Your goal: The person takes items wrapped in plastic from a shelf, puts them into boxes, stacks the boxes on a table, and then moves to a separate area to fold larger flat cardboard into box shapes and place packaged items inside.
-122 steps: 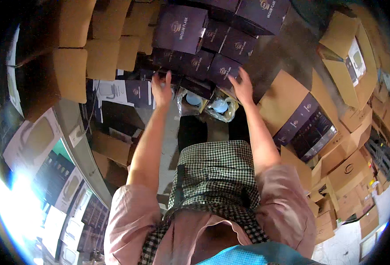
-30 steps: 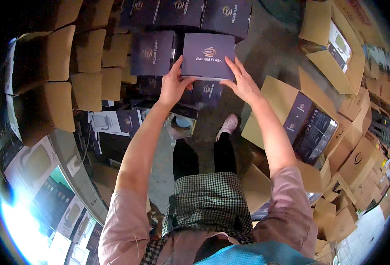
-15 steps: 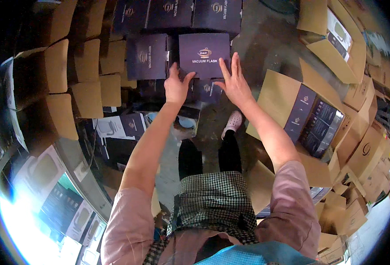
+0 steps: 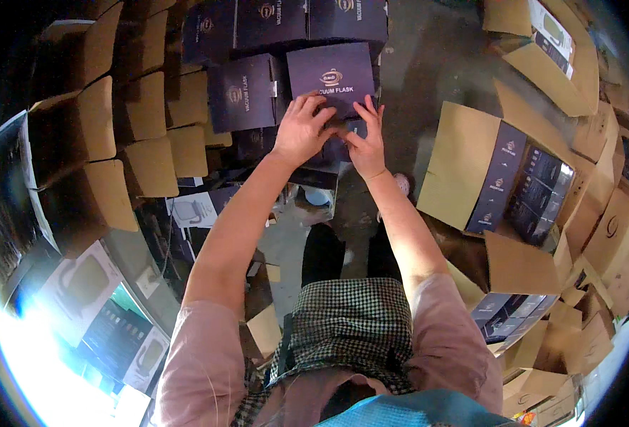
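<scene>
A dark purple box (image 4: pixel 343 62) with a gold emblem and white print on its top lies in front of me. My left hand (image 4: pixel 302 132) bends its fingers over the box's near edge, the thumb lower down in front. At the near right corner is my right hand (image 4: pixel 366 142), its fingers apart and stretched up along the box, its thumb pointing at the left thumb. The box's front face is mostly hidden by my hands. Close on the left sits another purple box (image 4: pixel 240 92). Several more purple boxes (image 4: pixel 275 25) stand in a row behind.
Brown cartons with raised flaps (image 4: pixel 140 107) are stacked on the left. At the right, an open carton (image 4: pixel 464 160) holds several purple boxes. Another open carton (image 4: pixel 521 267) is nearer me. Grey floor (image 4: pixel 414 78) shows between the rows.
Both hands have drawn together at the near edge of the purple box. The left moved right and its fingers bent over the edge; the right came down and nearer. The view shifted slightly.
</scene>
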